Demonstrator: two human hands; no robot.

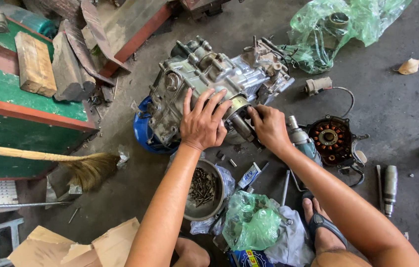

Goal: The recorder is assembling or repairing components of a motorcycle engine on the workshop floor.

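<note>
A grey metal engine block (pixel 204 74) lies on the concrete floor, propped on a blue round container (pixel 142 132). My left hand (pixel 202 121) rests flat on the block's near side, fingers spread, beside a round brass-coloured part (pixel 239 104). My right hand (pixel 269 126) pinches a dark cylindrical shaft (pixel 243 126) that sticks out below that part. Whether the fingers fully grip the shaft is partly hidden.
A metal bowl of screws (pixel 202 190) sits near my knees, with a green plastic bag (pixel 251 222) and a tube (pixel 249 175). A copper-wound stator (pixel 329 138) and socket tool (pixel 390 188) lie right. Broom (pixel 88 168), wood blocks (pixel 36 64) and cardboard (pixel 85 244) lie left.
</note>
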